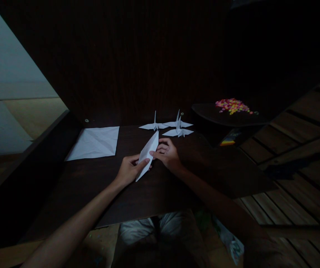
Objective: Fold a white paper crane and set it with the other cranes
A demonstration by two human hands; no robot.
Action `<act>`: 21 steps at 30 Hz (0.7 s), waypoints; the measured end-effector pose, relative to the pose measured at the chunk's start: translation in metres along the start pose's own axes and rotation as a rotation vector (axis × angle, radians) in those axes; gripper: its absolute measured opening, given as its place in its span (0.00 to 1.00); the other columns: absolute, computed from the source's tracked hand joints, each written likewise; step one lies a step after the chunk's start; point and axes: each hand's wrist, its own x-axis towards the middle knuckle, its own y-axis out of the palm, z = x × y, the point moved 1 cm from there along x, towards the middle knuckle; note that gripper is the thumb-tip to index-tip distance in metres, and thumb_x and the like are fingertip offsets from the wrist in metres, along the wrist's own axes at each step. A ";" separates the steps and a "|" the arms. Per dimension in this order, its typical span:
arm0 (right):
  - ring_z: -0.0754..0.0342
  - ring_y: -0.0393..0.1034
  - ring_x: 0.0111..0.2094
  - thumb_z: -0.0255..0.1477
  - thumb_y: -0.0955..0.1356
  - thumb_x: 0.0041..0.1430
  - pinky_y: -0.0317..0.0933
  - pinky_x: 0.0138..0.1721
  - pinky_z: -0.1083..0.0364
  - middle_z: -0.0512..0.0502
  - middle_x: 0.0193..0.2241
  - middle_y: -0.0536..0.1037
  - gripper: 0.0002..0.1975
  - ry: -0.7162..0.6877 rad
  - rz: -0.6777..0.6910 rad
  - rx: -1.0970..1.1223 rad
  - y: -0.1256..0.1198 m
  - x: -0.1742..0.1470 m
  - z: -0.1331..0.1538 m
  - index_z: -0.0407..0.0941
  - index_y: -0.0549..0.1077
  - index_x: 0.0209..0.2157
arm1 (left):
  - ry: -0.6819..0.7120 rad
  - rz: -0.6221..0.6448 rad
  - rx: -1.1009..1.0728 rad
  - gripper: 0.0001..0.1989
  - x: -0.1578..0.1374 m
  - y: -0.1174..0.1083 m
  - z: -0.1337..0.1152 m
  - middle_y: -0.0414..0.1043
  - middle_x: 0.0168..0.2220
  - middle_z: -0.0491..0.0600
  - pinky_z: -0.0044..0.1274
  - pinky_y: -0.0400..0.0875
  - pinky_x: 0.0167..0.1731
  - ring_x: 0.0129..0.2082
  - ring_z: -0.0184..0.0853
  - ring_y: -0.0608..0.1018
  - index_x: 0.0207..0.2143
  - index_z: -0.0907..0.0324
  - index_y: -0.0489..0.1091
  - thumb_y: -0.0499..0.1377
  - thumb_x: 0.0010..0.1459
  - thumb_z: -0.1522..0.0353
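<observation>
Between my two hands is a piece of folded white paper [150,149], long and pointed, held tilted above the dark table. My left hand [129,170] grips its lower left part, thumb on the front face and fingers behind. My right hand [167,154] pinches its right edge, the thumb lying on the front and the other fingers curled. Just beyond stand three white origami cranes: one at the left [154,125], one at the back right [178,123] and one in front of that [178,132]. Creased white paper sheets [95,142] lie flat at the left.
A rounded dark shelf [204,111] at the right carries a heap of small colourful pieces [233,105]. Below it is an item with rainbow stripes [229,141]. A dark raised side panel [31,160] borders the table [137,201] on the left. Wooden slats [301,193] lie at the right.
</observation>
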 end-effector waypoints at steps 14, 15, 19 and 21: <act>0.60 0.68 0.21 0.30 0.77 0.34 0.65 0.24 0.60 0.58 0.22 0.72 0.30 -0.054 0.010 -0.002 0.000 -0.002 0.000 0.47 0.58 0.36 | 0.201 0.012 0.214 0.16 -0.002 0.000 -0.010 0.77 0.41 0.53 0.24 0.71 0.39 0.40 0.39 0.77 0.38 0.61 0.79 0.62 0.54 0.59; 0.59 0.69 0.21 0.30 0.77 0.34 0.65 0.24 0.59 0.58 0.22 0.72 0.29 -0.054 0.013 -0.001 -0.001 -0.002 0.000 0.47 0.59 0.36 | 0.177 0.022 0.175 0.18 -0.002 -0.001 -0.009 0.77 0.41 0.54 0.25 0.71 0.40 0.40 0.39 0.77 0.38 0.62 0.79 0.61 0.55 0.58; 0.58 0.69 0.23 0.31 0.78 0.34 0.66 0.26 0.57 0.55 0.23 0.73 0.26 -0.054 0.032 -0.032 -0.002 -0.001 0.000 0.46 0.61 0.31 | 0.038 0.018 -0.066 0.28 0.001 -0.004 -0.003 0.78 0.38 0.58 0.30 0.73 0.38 0.38 0.44 0.78 0.37 0.67 0.79 0.52 0.60 0.52; 0.58 0.69 0.23 0.32 0.77 0.34 0.66 0.27 0.57 0.55 0.22 0.73 0.24 -0.067 0.044 -0.044 -0.002 0.000 0.000 0.45 0.62 0.29 | 0.047 -0.001 -0.052 0.23 0.002 -0.004 -0.001 0.78 0.39 0.57 0.29 0.73 0.40 0.40 0.43 0.78 0.36 0.66 0.79 0.58 0.56 0.54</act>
